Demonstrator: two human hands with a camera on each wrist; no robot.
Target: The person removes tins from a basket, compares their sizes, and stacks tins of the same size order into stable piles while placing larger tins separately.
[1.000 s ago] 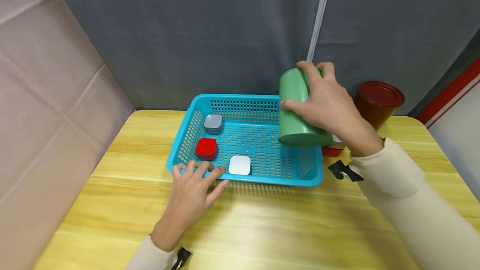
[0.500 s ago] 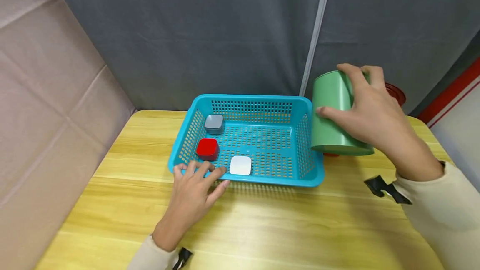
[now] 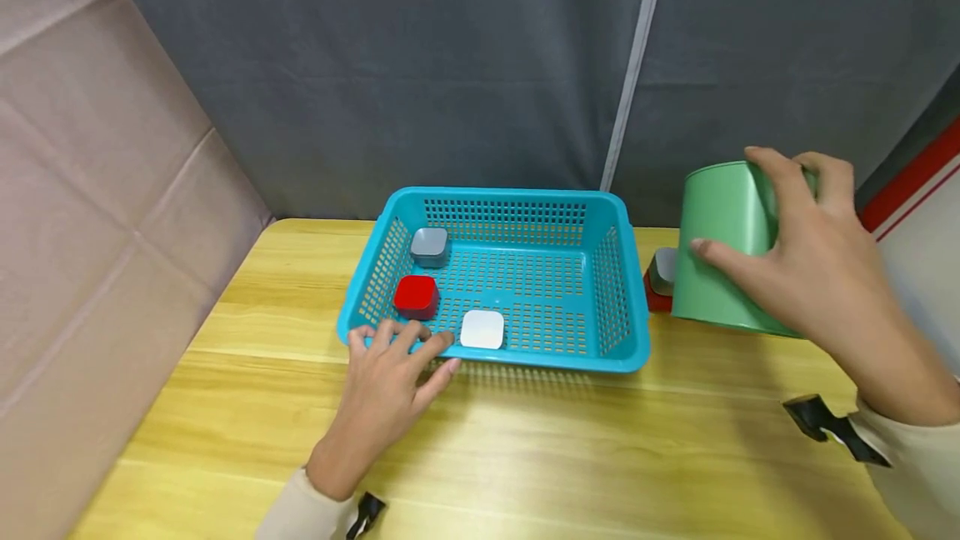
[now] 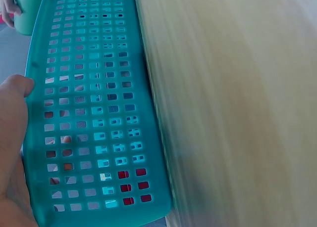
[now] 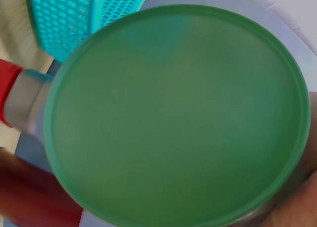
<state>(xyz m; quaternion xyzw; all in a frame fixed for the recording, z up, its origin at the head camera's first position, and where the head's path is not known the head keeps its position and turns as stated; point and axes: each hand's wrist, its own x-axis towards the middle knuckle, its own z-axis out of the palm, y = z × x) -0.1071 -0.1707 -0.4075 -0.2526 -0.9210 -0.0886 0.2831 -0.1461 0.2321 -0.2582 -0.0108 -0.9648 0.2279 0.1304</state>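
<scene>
My right hand (image 3: 817, 248) grips a green cylindrical canister (image 3: 723, 248) with thumb and fingers spread round it, right of the basket. The canister tilts, and its flat round end (image 5: 178, 118) fills most of the right wrist view. My left hand (image 3: 386, 390) holds the near rim of a turquoise perforated basket (image 3: 525, 363), fingers curled over the rim and thumb outside. Inside the basket stand a grey box (image 3: 429, 247), a red box (image 3: 416, 297) and a white box (image 3: 482, 329), all small with rounded corners. The basket's near wall (image 4: 89, 113) shows in the left wrist view.
Right beside the basket, a small grey box (image 3: 663, 272) sits on a red one (image 3: 657, 300), partly behind the canister. A dark red cylinder (image 5: 34, 187) shows at lower left in the right wrist view. Grey curtain (image 3: 450, 65) hangs behind the wooden table (image 3: 525, 457).
My right hand has carried the green canister rightward from over the basket's right end to beyond it. The dark red canister is now hidden in the head view. My left hand has stayed put.
</scene>
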